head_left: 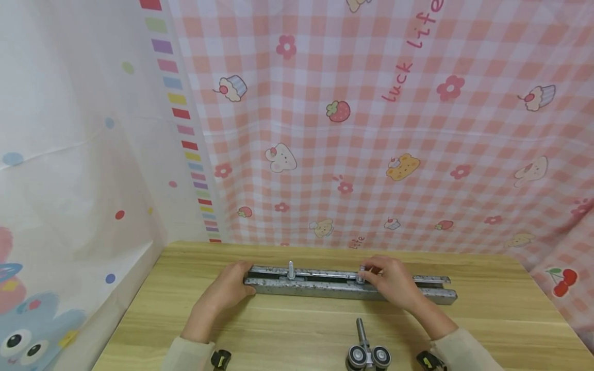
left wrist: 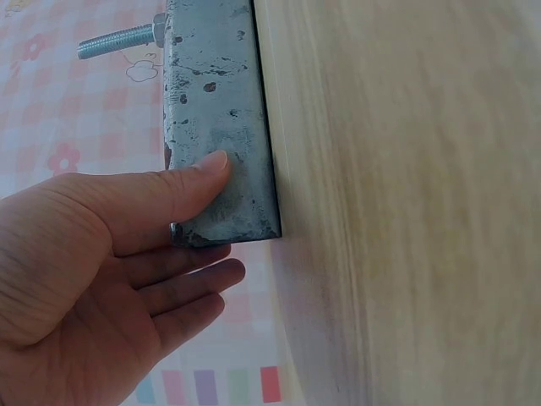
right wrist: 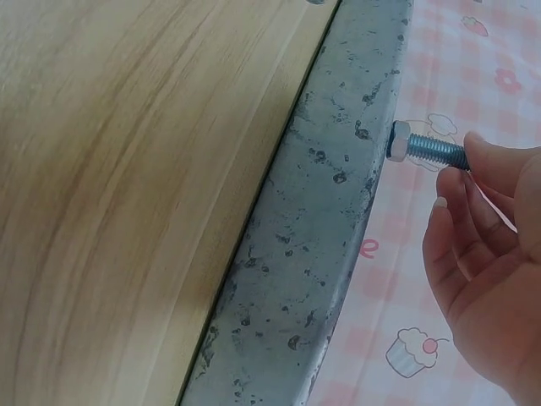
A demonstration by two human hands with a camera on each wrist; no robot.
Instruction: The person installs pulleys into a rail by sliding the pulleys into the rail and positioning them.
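Head view: our left grip [head_left: 228, 286] holds the rail [head_left: 320, 290]; our right grip [head_left: 392, 281] pinches the bolt [head_left: 360, 279], best kept upright

the wood-grain table [head_left: 287, 330] carries a metal rail [head_left: 320, 289] and a roller [head_left: 368, 354].

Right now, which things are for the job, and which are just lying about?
For the job:
- rail, held at one end by the left hand
- right bolt, pinched by the right hand
- left bolt, standing up from the rail
- roller, probably: untouched, but near the rail

Just there:
- cloth, hanging behind
- table, only holding things up
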